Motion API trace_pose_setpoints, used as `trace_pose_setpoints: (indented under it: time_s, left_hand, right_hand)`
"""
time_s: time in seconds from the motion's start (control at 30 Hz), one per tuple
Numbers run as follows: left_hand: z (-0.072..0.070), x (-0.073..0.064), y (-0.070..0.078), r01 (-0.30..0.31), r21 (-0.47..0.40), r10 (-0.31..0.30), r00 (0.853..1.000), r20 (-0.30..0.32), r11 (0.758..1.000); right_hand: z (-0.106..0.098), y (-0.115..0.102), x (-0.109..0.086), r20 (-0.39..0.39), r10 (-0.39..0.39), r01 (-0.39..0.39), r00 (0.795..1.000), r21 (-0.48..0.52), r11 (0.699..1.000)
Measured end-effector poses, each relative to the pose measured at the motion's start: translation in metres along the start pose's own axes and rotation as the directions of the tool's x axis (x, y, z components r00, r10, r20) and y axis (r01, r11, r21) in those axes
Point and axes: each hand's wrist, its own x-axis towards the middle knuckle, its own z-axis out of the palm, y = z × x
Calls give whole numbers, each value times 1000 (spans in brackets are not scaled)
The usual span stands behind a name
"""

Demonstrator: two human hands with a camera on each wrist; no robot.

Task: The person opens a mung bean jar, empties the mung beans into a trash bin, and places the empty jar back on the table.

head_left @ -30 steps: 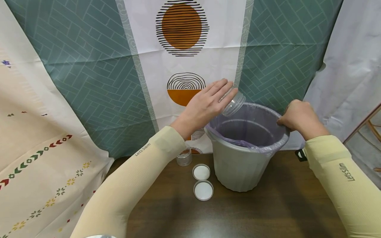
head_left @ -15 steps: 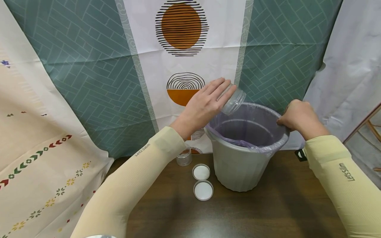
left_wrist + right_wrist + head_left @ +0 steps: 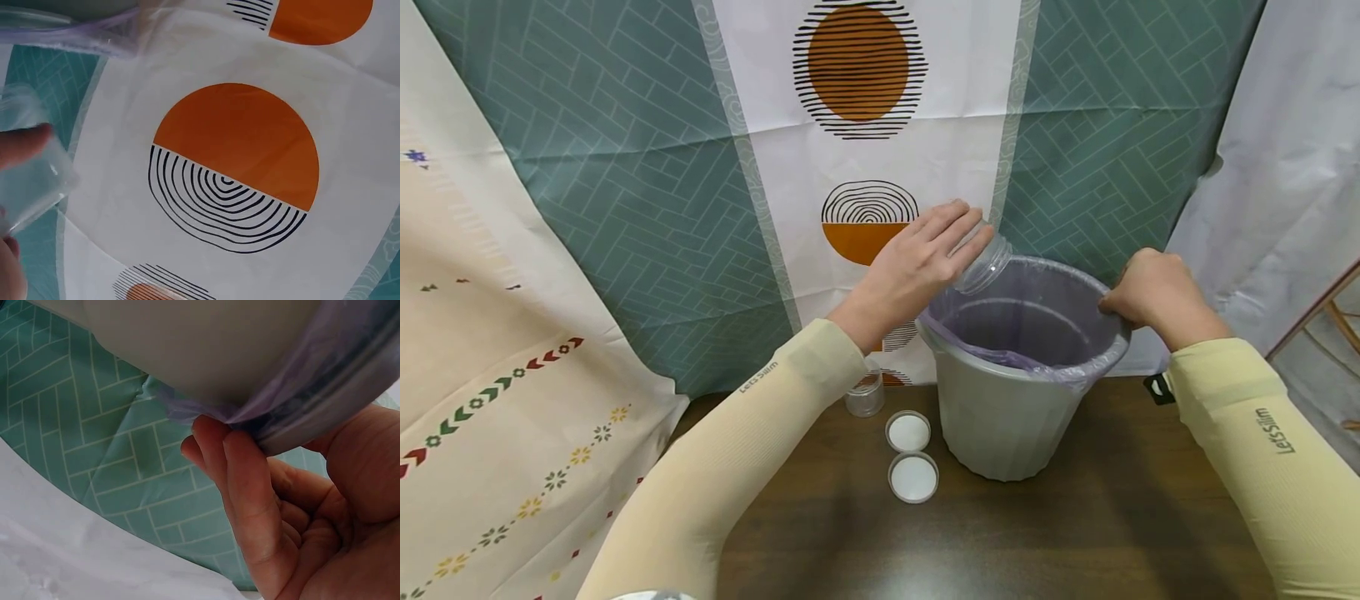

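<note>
Over the left rim of the grey plastic bin [image 3: 1000,425], the fingers of your left hand [image 3: 913,262] are wrapped round a clear threaded jar [image 3: 987,268], holding it tilted with its mouth toward the cavity, presumably so that anything falling lands inside. Whether it contains anything cannot be told. Your right hand [image 3: 1157,296] pinches the opposite rim together with the purple liner [image 3: 1000,358], likely to steady the bin and stop the bag slipping. Farther out on the desk [image 3: 1000,542], two white-centred round lids [image 3: 908,433] [image 3: 913,477] lie side by side left of the bin, seemingly parked within reach. Behind them, a second clear jar [image 3: 865,400] stands upright, near the fabric backdrop [image 3: 895,150].
</note>
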Motion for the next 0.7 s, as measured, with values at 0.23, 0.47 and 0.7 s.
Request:
trace_pose_setpoints:
  time_s: [0.23, 0.47, 0.7]
  left_hand:
    - [2, -6, -1, 140, -112, -136, 990, 44, 984]
    - [-10, -20, -10, 414, -303, -369, 908, 198, 858]
    - [-15, -50, -16, 672, -527, -616, 723, 313, 520]
  right_hand:
    - [-1, 1, -1, 1, -10, 10, 1000, -10, 1000]
    - [-2, 0, -2, 10, -6, 7, 1000, -14, 1000]
    - [-2, 0, -3, 0, -16, 16, 1000, -7, 1000]
